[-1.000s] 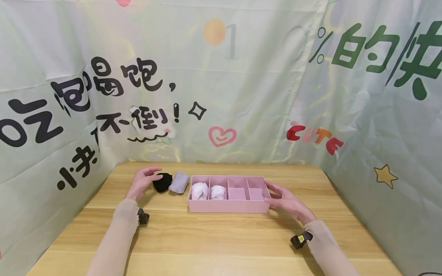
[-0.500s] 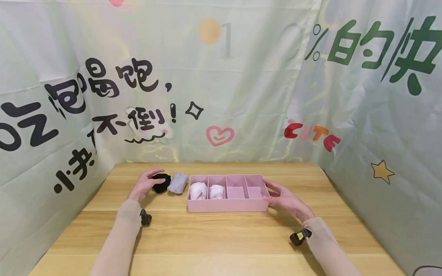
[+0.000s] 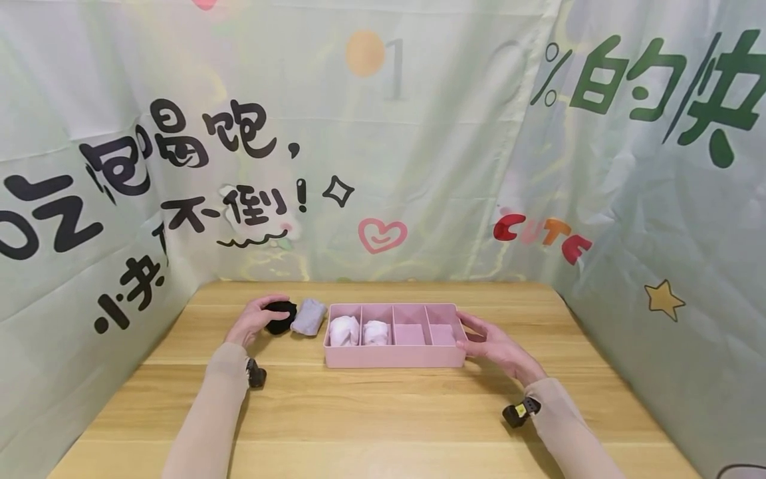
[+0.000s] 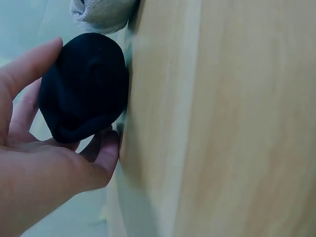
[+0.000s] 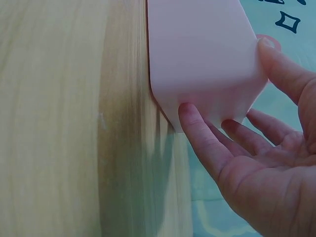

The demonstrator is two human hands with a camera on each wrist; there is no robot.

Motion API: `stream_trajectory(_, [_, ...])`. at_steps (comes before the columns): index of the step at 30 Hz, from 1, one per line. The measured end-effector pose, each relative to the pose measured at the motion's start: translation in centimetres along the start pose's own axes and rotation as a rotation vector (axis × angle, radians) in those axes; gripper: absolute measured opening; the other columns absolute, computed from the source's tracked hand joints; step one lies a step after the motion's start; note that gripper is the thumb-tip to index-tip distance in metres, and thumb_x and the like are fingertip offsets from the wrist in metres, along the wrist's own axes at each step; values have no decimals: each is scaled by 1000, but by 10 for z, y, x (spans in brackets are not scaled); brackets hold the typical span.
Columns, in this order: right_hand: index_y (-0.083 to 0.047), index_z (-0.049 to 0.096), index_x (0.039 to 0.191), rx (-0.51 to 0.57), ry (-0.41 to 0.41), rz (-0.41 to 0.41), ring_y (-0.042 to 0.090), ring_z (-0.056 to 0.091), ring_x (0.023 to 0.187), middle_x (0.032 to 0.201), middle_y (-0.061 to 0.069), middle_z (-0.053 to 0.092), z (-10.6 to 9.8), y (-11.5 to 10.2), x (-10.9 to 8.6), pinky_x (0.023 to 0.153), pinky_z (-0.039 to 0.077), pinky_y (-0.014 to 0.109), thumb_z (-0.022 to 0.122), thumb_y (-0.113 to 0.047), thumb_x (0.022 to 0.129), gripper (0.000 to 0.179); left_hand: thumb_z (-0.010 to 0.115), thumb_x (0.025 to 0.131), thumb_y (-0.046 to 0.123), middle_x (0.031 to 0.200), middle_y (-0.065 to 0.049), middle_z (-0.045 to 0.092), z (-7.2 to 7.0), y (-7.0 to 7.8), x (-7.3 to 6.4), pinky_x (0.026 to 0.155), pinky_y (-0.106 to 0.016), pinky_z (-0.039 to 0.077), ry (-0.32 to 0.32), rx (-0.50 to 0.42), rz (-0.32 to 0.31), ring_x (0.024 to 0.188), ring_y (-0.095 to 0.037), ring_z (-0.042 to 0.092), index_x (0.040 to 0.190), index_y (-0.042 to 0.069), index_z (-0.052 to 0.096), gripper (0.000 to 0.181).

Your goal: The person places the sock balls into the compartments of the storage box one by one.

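My left hand (image 3: 247, 324) has its fingers and thumb around a black rolled-up sock (image 3: 283, 326) on the table. In the left wrist view, the black sock (image 4: 84, 89) sits between the curved fingers, close to the wood. Just right of it lies a light grey rolled sock (image 3: 309, 317). A pink divided box (image 3: 395, 358) stands farther right; my right hand (image 3: 505, 352) holds its right end, thumb at the front corner. Fingertips touch the end wall of the box (image 5: 202, 44) in the right wrist view. White rolled bundles (image 3: 344, 331) fill the two left compartments; the two right ones hold nothing.
The wooden table (image 3: 383, 412) runs back to a printed fabric curtain (image 3: 449, 166) that encloses it on the left, back and right. A thin dark curved edge (image 3: 742, 467) shows at the bottom right corner.
My left hand has moved slightly right and closed its fingers around the black sock. The right hand stays on the box's end. The head view has shifted slightly.
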State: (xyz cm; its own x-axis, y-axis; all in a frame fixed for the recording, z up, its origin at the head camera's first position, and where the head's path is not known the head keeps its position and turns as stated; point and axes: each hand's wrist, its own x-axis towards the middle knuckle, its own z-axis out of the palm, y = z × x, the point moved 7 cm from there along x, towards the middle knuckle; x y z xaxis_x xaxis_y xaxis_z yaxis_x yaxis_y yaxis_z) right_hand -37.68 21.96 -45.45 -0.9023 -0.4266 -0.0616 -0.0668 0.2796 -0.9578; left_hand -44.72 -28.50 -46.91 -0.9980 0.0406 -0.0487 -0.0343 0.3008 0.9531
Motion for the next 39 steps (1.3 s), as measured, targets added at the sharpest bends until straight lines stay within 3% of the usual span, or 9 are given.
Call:
stream_trajectory(8, [-7, 19, 157, 7, 0, 0, 47, 22, 145, 162, 21, 17, 0, 1, 0, 108, 41, 51, 68, -14, 92, 81, 72, 86, 4, 140, -24, 50, -1, 1, -1, 90, -24, 47, 37, 13, 19, 125, -32, 49, 133, -3, 54, 50])
stream_trajectory(13, [-7, 21, 156, 6, 5, 0, 47, 23, 144, 162, 21, 18, 0, 2, 1, 108, 41, 51, 67, -12, 93, 79, 75, 81, 1, 132, -25, 56, -6, -1, -2, 79, -18, 51, 73, -23, 40, 110, -22, 57, 127, -6, 57, 49])
stream_trajectory(17, [-7, 21, 156, 2, 2, 1, 47, 23, 144, 162, 21, 18, 0, 2, 1, 108, 40, 52, 66, -11, 93, 78, 75, 82, 2, 134, -24, 56, -8, -1, -4, 79, -19, 53, 86, -40, 47, 106, -17, 59, 129, -5, 57, 51])
stream_trajectory(22, [-7, 21, 156, -1, 6, -1, 47, 23, 145, 162, 21, 19, -1, 2, 1, 109, 40, 52, 66, -10, 94, 77, 75, 84, 5, 135, -26, 55, -12, 6, -6, 81, -25, 56, 104, -58, 53, 105, -19, 61, 130, -1, 59, 50])
stream_trajectory(28, [-6, 20, 156, -5, 7, -10, 47, 24, 144, 162, 21, 18, 0, 1, 1, 108, 41, 51, 66, -11, 94, 77, 78, 84, 15, 136, -22, 56, -16, 19, -10, 81, -19, 53, 142, -8, 79, 110, -20, 59, 132, 3, 59, 53])
stream_trajectory(35, [-6, 20, 156, -3, 10, 5, 47, 25, 144, 161, 21, 19, 1, 4, -1, 108, 41, 51, 67, -13, 93, 80, 79, 84, 18, 138, -21, 52, -9, 28, -15, 82, -24, 55, 143, -39, 97, 112, -24, 59, 132, 2, 60, 54])
stream_trajectory(39, [-8, 21, 156, -17, 22, 3, 46, 27, 143, 161, 19, 21, 0, 3, 0, 108, 41, 52, 67, -14, 93, 79, 80, 83, 22, 138, -19, 52, -4, 34, -17, 80, -17, 52, 161, -11, 118, 121, -29, 53, 131, 3, 60, 55])
